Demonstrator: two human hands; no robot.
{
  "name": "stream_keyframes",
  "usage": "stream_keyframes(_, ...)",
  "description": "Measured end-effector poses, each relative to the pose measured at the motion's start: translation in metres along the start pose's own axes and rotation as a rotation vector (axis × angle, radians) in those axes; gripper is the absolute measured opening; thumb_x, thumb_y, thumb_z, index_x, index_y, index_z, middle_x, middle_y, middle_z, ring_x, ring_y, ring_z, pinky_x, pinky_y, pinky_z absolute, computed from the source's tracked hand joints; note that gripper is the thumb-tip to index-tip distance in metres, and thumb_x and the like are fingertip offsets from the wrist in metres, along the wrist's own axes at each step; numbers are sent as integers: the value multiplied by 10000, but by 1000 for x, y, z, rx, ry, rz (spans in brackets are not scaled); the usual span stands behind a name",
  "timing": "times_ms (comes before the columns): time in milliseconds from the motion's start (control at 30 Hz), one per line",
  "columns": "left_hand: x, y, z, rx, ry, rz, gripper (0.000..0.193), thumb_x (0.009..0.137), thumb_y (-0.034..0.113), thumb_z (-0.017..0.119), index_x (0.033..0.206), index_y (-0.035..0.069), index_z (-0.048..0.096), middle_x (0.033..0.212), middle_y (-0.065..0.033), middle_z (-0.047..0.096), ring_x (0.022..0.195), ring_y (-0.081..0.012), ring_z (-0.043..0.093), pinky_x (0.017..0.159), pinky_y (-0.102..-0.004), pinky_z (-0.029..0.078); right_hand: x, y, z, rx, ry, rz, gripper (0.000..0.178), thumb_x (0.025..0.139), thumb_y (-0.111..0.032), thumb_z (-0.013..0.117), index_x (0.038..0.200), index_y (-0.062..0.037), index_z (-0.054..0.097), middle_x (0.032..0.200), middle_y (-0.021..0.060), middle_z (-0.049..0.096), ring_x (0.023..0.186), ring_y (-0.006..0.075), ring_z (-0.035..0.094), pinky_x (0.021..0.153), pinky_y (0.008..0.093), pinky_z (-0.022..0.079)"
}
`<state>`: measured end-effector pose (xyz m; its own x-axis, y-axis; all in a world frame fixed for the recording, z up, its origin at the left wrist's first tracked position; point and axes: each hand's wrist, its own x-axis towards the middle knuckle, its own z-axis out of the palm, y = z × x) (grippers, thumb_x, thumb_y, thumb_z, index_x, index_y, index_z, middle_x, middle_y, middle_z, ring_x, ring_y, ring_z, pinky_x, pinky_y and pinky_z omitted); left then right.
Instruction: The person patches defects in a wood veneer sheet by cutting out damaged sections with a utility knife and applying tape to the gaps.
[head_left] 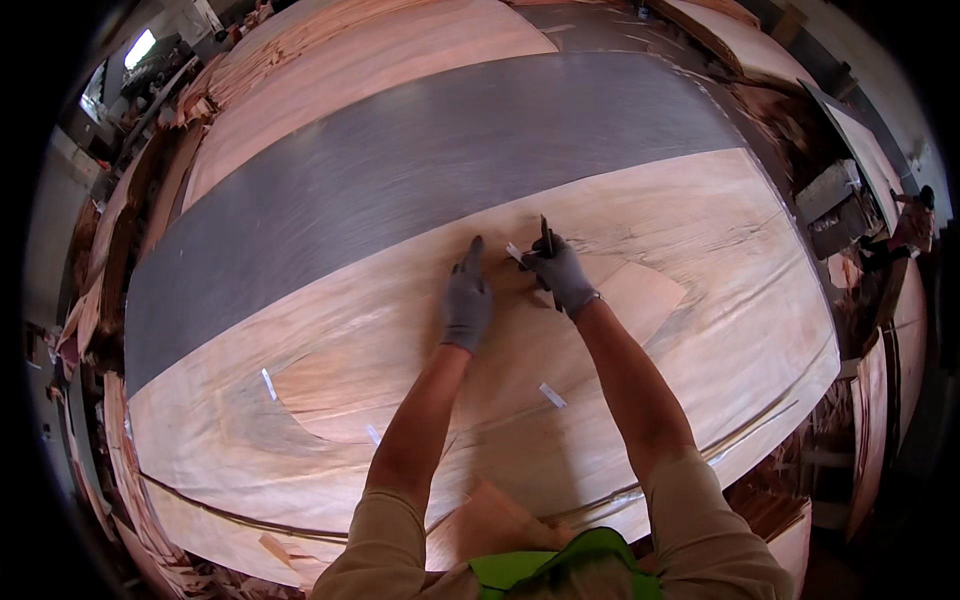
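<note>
A wide sheet of pale wood veneer (340, 330) lies under both hands, with a pinker veneer patch (345, 395) set into it. My left hand (466, 305), in a grey glove, rests on the sheet with its index finger stretched out, touching the wood. To its right, my gloved right hand (562, 275) is closed around a dark, slim, knife-like tool (546, 232). A short white tape strip (515, 252) shows at the right fingertips; whether they grip it is unclear. Other white strips (552, 395) stick to the veneer nearer me and at left (268, 384).
Beyond the veneer runs a dark grey smooth surface (430, 140), with more veneer sheets (330, 100) behind it. Ragged veneer stacks (110, 300) stand along the left. A loose veneer piece (495, 520) lies close to my body. Another person (912, 222) is at the far right.
</note>
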<state>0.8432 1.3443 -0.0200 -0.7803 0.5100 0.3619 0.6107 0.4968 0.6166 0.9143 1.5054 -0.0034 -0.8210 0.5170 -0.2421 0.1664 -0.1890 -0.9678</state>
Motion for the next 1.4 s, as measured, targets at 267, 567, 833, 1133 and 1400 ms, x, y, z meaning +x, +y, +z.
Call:
stream_keyframes(267,4,-2,37,250,-251,356,452,797,53,492,1237,153,497,1081,-130,603,933,-312,589,774,-438,469,23,34,0,-1013,275,-231,316,733,-136,695,954,33,545,766,152,637,682,203,638,558,328,499)
stream_keyframes(567,18,-2,17,448,-356,685,356,798,139,529,1127,253,607,1296,-95,493,1041,-264,557,787,-389,487,-250,-21,-139,-220,388,52,99,887,-123,577,882,-24,582,616,-1,503,511,64,472,454,226,380)
stream_keyframes(833,-127,157,-20,-324,-692,364,373,855,18,492,1208,100,579,1342,-166,460,1168,-302,501,924,-337,431,-524,54,-232,-238,635,435,122,889,-113,569,908,-10,633,702,-11,583,622,64,451,531,259,418)
stream_keyframes(1133,-236,242,-90,-432,-1242,271,367,870,-44,464,1225,7,541,1266,-122,548,1161,-199,521,983,-302,391,-607,111,-194,-540,206,494,198,831,-163,600,973,-33,644,808,82,672,700,218,633,664,310,491)
stream_keyframes(1400,-246,216,-99,-439,-1097,21,312,907,30,487,1211,2,550,1191,-104,595,1087,-181,558,954,-292,410,-671,200,-183,-73,219,1114,233,798,-278,681,785,-46,673,613,48,613,421,142,514,428,280,396)
